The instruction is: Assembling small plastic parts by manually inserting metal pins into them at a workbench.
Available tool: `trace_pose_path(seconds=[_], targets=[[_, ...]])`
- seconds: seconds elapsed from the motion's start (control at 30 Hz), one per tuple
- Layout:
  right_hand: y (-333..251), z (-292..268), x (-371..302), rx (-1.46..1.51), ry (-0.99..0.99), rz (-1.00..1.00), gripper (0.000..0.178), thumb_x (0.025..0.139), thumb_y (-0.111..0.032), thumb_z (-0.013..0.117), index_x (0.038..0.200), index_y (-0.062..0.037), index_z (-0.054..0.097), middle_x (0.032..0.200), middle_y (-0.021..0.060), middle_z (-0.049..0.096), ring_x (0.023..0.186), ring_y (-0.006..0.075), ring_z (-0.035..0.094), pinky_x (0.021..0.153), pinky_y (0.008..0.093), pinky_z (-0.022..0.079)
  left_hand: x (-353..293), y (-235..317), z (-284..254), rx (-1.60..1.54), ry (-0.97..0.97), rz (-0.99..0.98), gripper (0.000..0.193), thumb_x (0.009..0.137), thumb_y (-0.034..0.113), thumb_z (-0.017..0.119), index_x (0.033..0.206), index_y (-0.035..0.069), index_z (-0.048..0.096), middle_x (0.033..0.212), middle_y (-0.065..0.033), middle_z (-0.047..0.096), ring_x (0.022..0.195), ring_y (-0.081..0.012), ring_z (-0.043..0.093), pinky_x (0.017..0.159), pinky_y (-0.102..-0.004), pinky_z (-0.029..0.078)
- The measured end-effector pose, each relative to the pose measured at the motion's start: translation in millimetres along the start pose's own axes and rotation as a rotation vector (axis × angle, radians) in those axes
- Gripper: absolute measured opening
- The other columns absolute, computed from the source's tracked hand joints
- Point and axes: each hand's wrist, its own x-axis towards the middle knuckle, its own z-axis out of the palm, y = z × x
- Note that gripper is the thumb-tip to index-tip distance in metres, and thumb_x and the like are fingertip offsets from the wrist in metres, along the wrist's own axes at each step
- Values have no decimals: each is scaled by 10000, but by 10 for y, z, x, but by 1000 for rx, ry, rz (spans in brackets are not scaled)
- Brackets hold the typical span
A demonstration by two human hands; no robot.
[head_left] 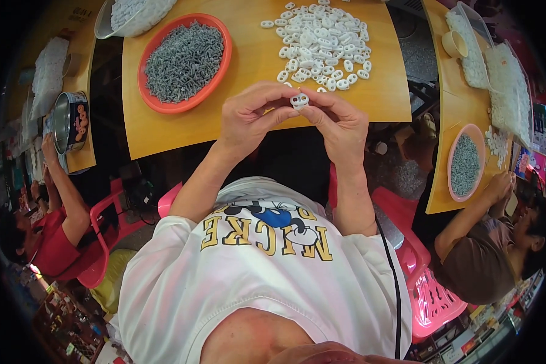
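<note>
Orange-red, the bowl (pixel 226 54) of grey bits (pixel 185 60) stands on the table (pixel 182 130). The left hand (pixel 250 115) curls nearly closed, thumb and forefinger pinching the white piece (pixel 299 101) from its left. The piece sits between both hands' fingertips, just nearer than the white pile (pixel 324 45). The right hand (pixel 342 124), likewise curled, grips the piece's right side.

Smooth yellow tabletop (pixel 247 57) forms a lane toward 11 o'clock from the meeting left hand (pixel 253 114) and right hand (pixel 343 124), flanked at 10 by a round orange-red plastic basin (pixel 177 108). A heap of white, oval, two-holed pieces (pixel 324 43) blocks 12 to 1; a translucent plastic tub (pixel 150 18) stands farther out at 10. Another strip of tabletop shows at 3.
</note>
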Motion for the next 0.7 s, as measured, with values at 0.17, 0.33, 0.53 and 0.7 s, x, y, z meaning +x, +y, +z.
trace_pose_path(seconds=[0.17, 0.33, 0.53, 0.7], targets=[[8, 15, -20, -190, -2, -207, 253, 776, 51, 629, 1029, 42, 619, 915, 75, 631, 802, 99, 583, 688, 179, 463, 8, 11, 8, 144, 13, 153, 259, 725, -42, 662, 978, -2, 627, 930, -103, 627, 819, -167, 618, 701, -243, 521], [23, 38, -20, -270, 22, -278, 237, 772, 47, 638, 1008, 37, 630, 872, 67, 626, 753, 85, 565, 630, 165, 441, 5, 7, 21, 252, 50, 250, 246, 708, -28, 677, 948, 7, 636, 897, -98, 640, 777, -177, 631, 655, -245, 526], [25, 49, -30, -280, 68, -285, 231, 768, 31, 645, 999, 17, 641, 852, 63, 641, 733, 90, 570, 622, 190, 444, 18, -23, -15, 224, -27, 241, 248, 734, -61, 656, 976, -21, 629, 976, -131, 618, 855, -178, 608, 706, -246, 512], [-14, 23, 17, -79, 81, -132, 261, 798, 29, 612, 1058, 54, 599, 881, 84, 626, 726, 99, 550, 638, 198, 449, 50, -35, -11, -53, -15, 53, 243, 756, -65, 631, 997, -36, 625, 975, -133, 613, 849, -173, 606, 729, -253, 511]])
